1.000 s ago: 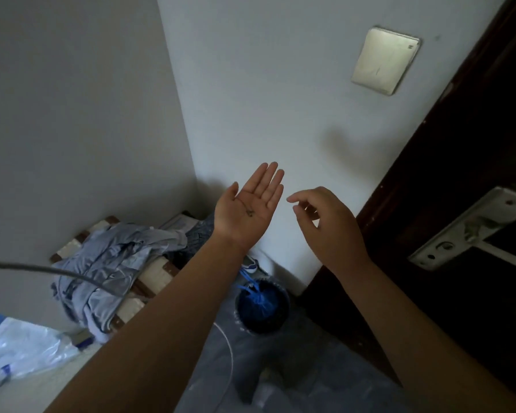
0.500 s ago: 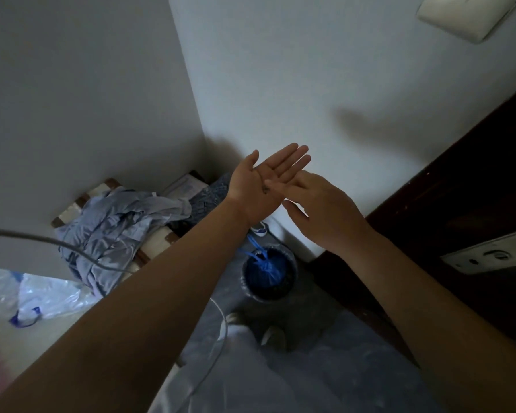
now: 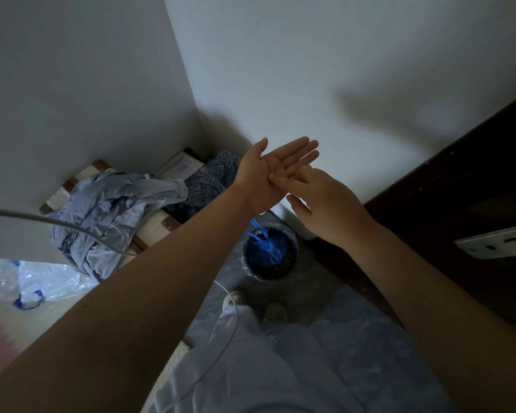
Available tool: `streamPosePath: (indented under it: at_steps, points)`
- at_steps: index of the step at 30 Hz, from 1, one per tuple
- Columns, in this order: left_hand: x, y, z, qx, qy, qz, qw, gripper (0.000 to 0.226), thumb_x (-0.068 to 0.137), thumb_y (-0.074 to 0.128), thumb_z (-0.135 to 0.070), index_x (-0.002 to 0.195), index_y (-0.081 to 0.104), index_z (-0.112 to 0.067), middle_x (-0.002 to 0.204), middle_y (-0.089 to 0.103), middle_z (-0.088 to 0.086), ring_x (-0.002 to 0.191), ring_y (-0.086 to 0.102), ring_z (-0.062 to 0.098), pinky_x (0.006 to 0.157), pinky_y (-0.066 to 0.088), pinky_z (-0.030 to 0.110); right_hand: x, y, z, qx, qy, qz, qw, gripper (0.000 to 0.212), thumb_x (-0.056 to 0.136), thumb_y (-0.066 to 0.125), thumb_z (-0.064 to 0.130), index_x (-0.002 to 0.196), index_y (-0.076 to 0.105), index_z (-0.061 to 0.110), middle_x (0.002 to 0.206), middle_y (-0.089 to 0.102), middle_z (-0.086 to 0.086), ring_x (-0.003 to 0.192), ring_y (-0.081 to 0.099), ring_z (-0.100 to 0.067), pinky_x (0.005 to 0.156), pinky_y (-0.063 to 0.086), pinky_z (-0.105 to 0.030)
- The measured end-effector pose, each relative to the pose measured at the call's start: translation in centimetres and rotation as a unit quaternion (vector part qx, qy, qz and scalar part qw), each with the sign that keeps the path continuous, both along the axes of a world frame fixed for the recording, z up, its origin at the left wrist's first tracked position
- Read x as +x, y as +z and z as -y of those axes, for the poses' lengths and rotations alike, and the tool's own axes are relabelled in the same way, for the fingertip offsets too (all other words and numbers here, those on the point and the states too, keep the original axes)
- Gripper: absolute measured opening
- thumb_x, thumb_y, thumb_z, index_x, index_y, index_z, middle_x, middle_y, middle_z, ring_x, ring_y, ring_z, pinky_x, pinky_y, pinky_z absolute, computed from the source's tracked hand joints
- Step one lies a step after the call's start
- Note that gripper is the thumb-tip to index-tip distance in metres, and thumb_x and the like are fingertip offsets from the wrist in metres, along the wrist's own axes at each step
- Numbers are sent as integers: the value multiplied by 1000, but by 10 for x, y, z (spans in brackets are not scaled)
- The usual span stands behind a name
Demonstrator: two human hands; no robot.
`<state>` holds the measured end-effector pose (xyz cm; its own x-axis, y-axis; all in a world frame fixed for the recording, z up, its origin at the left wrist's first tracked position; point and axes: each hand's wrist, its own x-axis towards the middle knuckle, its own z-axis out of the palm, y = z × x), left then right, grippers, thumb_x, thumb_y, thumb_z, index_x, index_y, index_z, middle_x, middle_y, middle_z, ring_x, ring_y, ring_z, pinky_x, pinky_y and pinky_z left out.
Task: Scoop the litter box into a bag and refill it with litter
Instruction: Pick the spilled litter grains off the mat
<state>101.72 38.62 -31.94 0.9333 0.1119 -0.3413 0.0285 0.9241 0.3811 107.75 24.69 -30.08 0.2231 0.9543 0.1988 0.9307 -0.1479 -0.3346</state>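
My left hand (image 3: 268,174) is held up flat with the palm facing me and the fingers straight. The fingertips of my right hand (image 3: 319,201) touch that palm near its middle; the right hand holds nothing. Below both hands, on the floor by the wall, a tied blue bag (image 3: 265,248) sits inside a small round bin (image 3: 292,242). No litter box or scoop is in view.
A low stool (image 3: 158,228) in the corner carries a heap of grey-blue clothes (image 3: 107,213). A clear plastic bag (image 3: 42,281) lies on the floor at the left. A dark wooden door (image 3: 474,189) stands at the right. A grey cable (image 3: 57,225) crosses from the left. My feet (image 3: 253,305) stand near the bin.
My right hand has come over to the left palm and now touches it. The view has tilted down, so the wall plate has left the frame and my feet show.
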Motion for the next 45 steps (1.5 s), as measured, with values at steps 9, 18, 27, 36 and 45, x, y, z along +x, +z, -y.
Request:
streamPosePath:
  at_steps: [9, 18, 27, 36, 45]
  points:
    - [7, -5, -5, 22, -10, -35, 999, 67, 99, 17, -47, 130, 49, 3, 133, 54, 19, 127, 49, 30, 99, 44, 38, 7, -13, 1, -44, -10, -4, 999, 42, 93, 54, 19, 134, 52, 21, 108, 62, -7, 87, 56, -20, 64, 47, -27]
    - [10, -17, -10, 63, -21, -61, 996, 66, 99, 18, -47, 128, 52, 1, 134, 55, 17, 126, 51, 28, 112, 33, 39, 4, -16, 6, -40, -27, 3, 999, 39, 89, 61, 13, 128, 59, 15, 86, 57, -5, 75, 38, -8, 58, 26, -18]
    - [13, -22, -15, 91, -16, -72, 993, 66, 100, 16, -47, 126, 54, 0, 131, 58, 15, 125, 53, 25, 112, 33, 38, 1, -18, 6, -72, -36, -4, 997, 44, 90, 60, 15, 134, 54, 15, 79, 54, -6, 72, 42, -12, 57, 34, -23]
    - [19, -23, -15, 96, -13, -87, 991, 66, 100, 16, -47, 125, 55, 0, 130, 58, 16, 124, 54, 26, 110, 35, 38, 4, -25, -10, -75, -36, -24, 996, 49, 92, 55, 19, 139, 45, 23, 108, 59, -4, 87, 53, -16, 65, 42, -25]
    - [19, -32, -15, 131, -20, -99, 986, 65, 100, 15, -46, 123, 57, -2, 128, 61, 13, 123, 54, 25, 112, 33, 38, 3, -30, -2, -96, -44, -26, 994, 45, 92, 55, 17, 136, 49, 19, 81, 43, 3, 73, 37, -10, 55, 23, -17]
